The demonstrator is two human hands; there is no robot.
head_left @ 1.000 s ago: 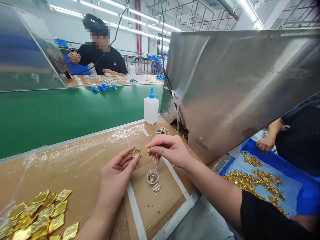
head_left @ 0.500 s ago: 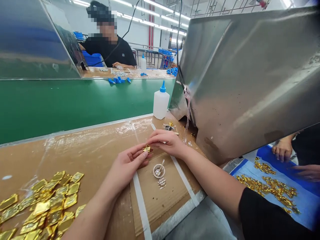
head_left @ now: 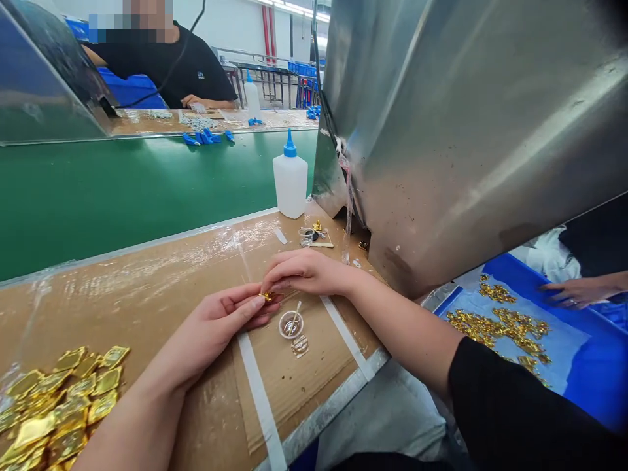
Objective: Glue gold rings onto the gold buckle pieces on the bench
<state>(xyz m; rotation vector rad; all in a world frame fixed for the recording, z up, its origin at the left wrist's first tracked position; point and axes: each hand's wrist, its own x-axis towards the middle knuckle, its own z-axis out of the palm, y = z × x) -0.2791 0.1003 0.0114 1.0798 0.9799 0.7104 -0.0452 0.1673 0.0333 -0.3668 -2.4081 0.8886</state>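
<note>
My left hand (head_left: 229, 316) is closed, with a small shiny gold-coloured piece (head_left: 267, 297) pinched between thumb and fingers. From the other side, my right hand (head_left: 307, 271) bends over the same piece, its fingertips closed on the piece's upper edge. The fingers partly hide the piece's shape. Just below my hands, a small clear cup (head_left: 291, 324) with a white-tipped stick leaning in it stands on a taped cardboard sheet (head_left: 299, 383). A flat, shiny clear piece (head_left: 299, 346) lies right beside the cup.
Gold-coloured flat pieces (head_left: 63, 405) are heaped at lower left. A white squeeze bottle (head_left: 290, 180) with a blue nozzle stands at the back, before a green belt (head_left: 147, 180). A large metal chute (head_left: 441, 144) rises at right. A co-worker's hand (head_left: 572, 292) is over a blue tray (head_left: 589, 366).
My view has shifted right and slightly down, so the bench appears further left. Both hands still meet at the gold piece, which has turned. The co-worker's hands at right have moved.
</note>
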